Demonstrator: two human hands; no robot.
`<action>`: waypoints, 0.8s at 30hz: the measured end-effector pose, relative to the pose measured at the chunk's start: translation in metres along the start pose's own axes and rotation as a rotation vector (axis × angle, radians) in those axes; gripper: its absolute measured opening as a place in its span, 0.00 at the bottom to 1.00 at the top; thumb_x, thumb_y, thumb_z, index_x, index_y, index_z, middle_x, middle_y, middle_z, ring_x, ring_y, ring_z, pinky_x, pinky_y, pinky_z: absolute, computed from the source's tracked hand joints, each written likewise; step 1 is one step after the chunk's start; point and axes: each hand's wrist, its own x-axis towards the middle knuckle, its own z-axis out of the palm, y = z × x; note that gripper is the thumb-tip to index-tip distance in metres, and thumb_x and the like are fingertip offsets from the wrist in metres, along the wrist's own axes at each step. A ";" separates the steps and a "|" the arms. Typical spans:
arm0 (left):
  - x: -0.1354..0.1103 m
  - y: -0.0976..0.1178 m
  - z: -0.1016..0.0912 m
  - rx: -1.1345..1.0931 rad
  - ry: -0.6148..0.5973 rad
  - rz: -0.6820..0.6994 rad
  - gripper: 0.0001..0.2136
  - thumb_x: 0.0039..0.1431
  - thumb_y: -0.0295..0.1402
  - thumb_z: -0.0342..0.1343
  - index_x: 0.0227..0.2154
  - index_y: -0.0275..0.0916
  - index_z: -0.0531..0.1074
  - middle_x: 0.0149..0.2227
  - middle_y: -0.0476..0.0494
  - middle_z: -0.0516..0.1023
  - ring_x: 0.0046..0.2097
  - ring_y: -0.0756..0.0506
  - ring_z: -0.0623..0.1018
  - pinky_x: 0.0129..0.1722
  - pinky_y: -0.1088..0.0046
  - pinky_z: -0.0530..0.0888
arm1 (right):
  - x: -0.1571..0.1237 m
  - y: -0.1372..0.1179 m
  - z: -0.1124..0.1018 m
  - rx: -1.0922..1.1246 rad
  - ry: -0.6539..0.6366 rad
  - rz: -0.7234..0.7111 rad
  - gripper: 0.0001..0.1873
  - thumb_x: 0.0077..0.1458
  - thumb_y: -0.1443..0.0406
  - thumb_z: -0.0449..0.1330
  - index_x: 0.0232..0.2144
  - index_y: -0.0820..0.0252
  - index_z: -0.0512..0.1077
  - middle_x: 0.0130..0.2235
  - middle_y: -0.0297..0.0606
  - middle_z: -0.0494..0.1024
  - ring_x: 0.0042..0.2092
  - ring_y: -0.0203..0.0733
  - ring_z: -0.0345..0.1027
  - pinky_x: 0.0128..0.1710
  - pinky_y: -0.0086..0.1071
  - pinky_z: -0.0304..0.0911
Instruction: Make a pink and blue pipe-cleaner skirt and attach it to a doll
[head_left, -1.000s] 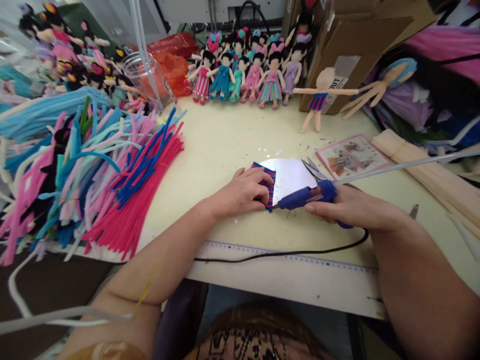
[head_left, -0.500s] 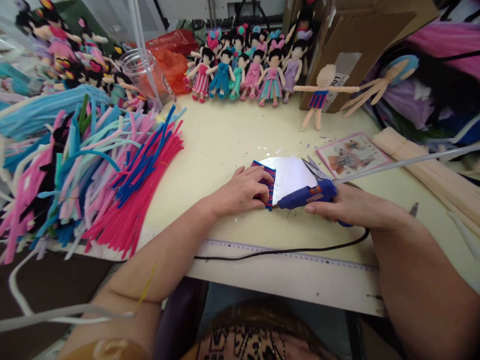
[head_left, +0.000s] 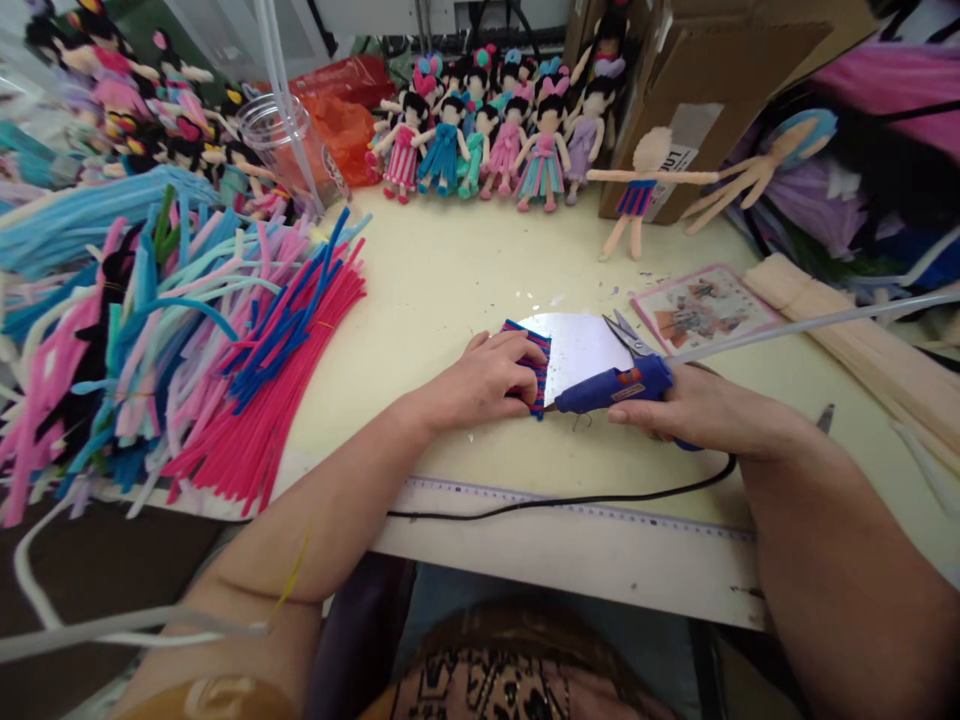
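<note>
Almost nothing has moved since the earlier frames: both hands stay where they were, and the view has only drifted a touch. The striped piece (head_left: pixel 534 372), a small flat mat of blue and pink strands, lies near the middle of the desk (head_left: pixel 450 280), partly on a shiny round plate (head_left: pixel 581 350). The left hand (head_left: pixel 480 382) lies flat on it, fingers together and pressing it down, covering its left part. The right hand (head_left: pixel 705 412) is wrapped around the handle of a blue glue gun (head_left: pixel 615 385), whose nozzle touches the right edge of the striped piece. A clear glue stick (head_left: pixel 810 325) runs from the gun's back toward the right edge of the desk, and a black cord (head_left: pixel 570 500) trails along the front edge over a ruler (head_left: pixel 585 510). Scissors (head_left: pixel 628 336) rest on the plate's right side, just beside a printed card (head_left: pixel 701 310). Pipe cleaners (head_left: pixel 225 340) are heaped along the left edge. A row of small dolls (head_left: pixel 495 140) stands at the back edge, beside a cardboard box (head_left: pixel 712 90).
</note>
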 end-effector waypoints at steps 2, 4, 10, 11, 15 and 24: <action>0.000 0.000 0.000 0.001 0.004 0.000 0.02 0.53 0.33 0.59 0.27 0.43 0.75 0.50 0.45 0.71 0.56 0.41 0.65 0.54 0.58 0.58 | 0.000 0.000 0.000 0.002 0.002 0.004 0.22 0.46 0.45 0.60 0.26 0.57 0.71 0.17 0.30 0.65 0.20 0.34 0.57 0.19 0.28 0.53; 0.000 0.001 0.000 0.001 0.001 0.000 0.02 0.53 0.33 0.59 0.27 0.43 0.76 0.50 0.45 0.71 0.56 0.41 0.65 0.54 0.58 0.58 | 0.000 -0.001 0.000 0.015 0.000 0.008 0.22 0.46 0.45 0.59 0.25 0.58 0.70 0.17 0.30 0.65 0.20 0.33 0.57 0.19 0.28 0.52; 0.000 0.001 0.000 0.003 0.000 -0.001 0.02 0.53 0.33 0.60 0.27 0.43 0.76 0.50 0.45 0.71 0.56 0.41 0.65 0.54 0.58 0.58 | 0.001 0.002 0.001 0.085 -0.004 0.037 0.22 0.43 0.46 0.61 0.22 0.58 0.66 0.17 0.30 0.66 0.20 0.33 0.57 0.19 0.27 0.52; 0.000 0.001 0.000 0.004 -0.001 -0.001 0.02 0.52 0.33 0.60 0.27 0.43 0.76 0.50 0.45 0.71 0.56 0.41 0.65 0.54 0.58 0.58 | 0.002 0.002 0.002 0.096 -0.002 0.041 0.22 0.43 0.46 0.62 0.21 0.58 0.66 0.17 0.30 0.66 0.20 0.33 0.57 0.18 0.27 0.52; 0.000 0.001 0.000 0.011 0.002 0.002 0.01 0.53 0.33 0.60 0.27 0.44 0.76 0.50 0.46 0.71 0.56 0.41 0.65 0.54 0.58 0.58 | 0.002 0.001 0.002 0.115 0.010 0.044 0.22 0.43 0.46 0.62 0.22 0.58 0.65 0.17 0.30 0.66 0.20 0.32 0.56 0.18 0.27 0.52; 0.000 0.002 0.000 0.020 0.006 0.001 0.02 0.53 0.33 0.60 0.27 0.43 0.75 0.50 0.46 0.71 0.56 0.41 0.65 0.53 0.58 0.59 | 0.004 0.004 0.006 0.136 0.069 0.032 0.21 0.44 0.47 0.61 0.22 0.58 0.65 0.16 0.30 0.65 0.18 0.33 0.57 0.17 0.27 0.53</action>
